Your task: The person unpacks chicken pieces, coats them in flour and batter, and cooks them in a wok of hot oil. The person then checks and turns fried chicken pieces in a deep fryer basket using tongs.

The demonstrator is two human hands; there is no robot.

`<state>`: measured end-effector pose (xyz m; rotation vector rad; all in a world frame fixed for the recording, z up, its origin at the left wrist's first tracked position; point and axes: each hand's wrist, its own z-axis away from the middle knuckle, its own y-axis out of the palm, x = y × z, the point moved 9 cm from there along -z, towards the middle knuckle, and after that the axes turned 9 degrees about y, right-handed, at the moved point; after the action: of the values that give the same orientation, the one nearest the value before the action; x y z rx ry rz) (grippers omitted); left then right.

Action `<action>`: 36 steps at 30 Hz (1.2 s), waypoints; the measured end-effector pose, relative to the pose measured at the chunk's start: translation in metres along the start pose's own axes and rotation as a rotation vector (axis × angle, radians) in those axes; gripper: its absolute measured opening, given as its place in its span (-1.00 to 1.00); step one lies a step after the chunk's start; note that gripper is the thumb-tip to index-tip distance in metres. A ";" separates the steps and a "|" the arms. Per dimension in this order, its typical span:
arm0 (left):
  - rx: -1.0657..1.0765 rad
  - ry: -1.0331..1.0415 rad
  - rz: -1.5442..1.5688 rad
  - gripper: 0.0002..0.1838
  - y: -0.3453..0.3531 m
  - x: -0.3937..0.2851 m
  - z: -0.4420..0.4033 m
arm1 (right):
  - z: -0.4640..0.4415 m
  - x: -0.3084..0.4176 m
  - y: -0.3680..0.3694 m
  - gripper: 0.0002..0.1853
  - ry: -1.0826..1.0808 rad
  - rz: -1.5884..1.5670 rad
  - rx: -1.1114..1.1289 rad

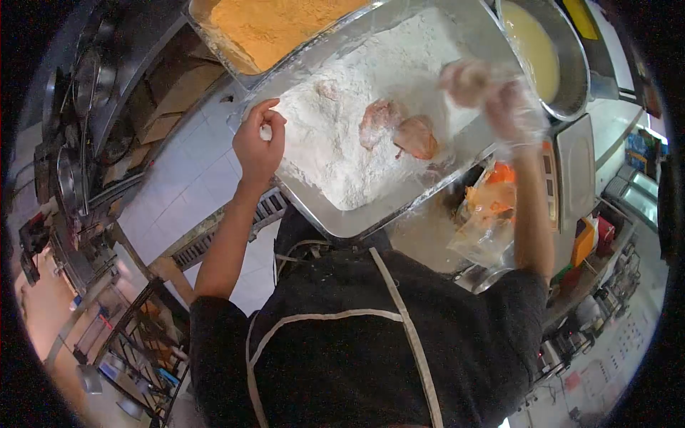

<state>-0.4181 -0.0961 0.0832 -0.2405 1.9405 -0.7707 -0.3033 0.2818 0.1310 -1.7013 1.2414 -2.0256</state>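
White powder [321, 153] surrounds meat [416, 137]; the half-open left hand [261, 139] nears the tray [342, 227]; whether the blurred right hand [511, 113] grips, I cannot tell.

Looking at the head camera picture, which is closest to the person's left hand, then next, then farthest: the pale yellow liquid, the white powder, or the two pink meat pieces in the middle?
From the left hand:
1. White powder, right beside it.
2. Pink meat pieces, mid-tray.
3. Pale yellow liquid, far right, past the tray.
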 end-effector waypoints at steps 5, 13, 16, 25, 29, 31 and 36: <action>-0.030 0.062 -0.035 -0.73 -0.010 0.000 0.002 | 0.066 0.016 0.164 -0.70 -0.772 0.966 0.695; -0.123 0.049 0.048 -0.73 -0.019 0.008 0.008 | 0.021 0.103 0.255 -0.49 -0.085 0.475 0.540; -0.114 0.022 0.021 -0.72 -0.027 0.007 0.006 | 0.018 0.093 0.296 -0.56 -0.045 0.513 0.540; -0.126 0.021 0.093 -0.74 -0.023 0.009 0.008 | 0.003 0.037 0.353 -0.71 -0.581 0.656 0.748; -0.114 -0.003 0.039 -0.76 -0.027 0.009 0.008 | -0.003 0.055 0.338 -0.71 -0.729 0.691 0.616; -0.132 0.015 0.019 -0.77 -0.028 0.005 0.009 | -0.007 0.089 0.275 -0.70 -0.436 0.544 0.706; -0.126 0.013 -0.048 -0.75 -0.023 0.003 0.007 | -0.039 0.071 0.138 -0.68 0.215 0.113 0.601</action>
<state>-0.4168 -0.1185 0.0931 -0.3604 2.0043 -0.6827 -0.4066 0.1687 0.0842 -1.1329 0.6491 -2.2469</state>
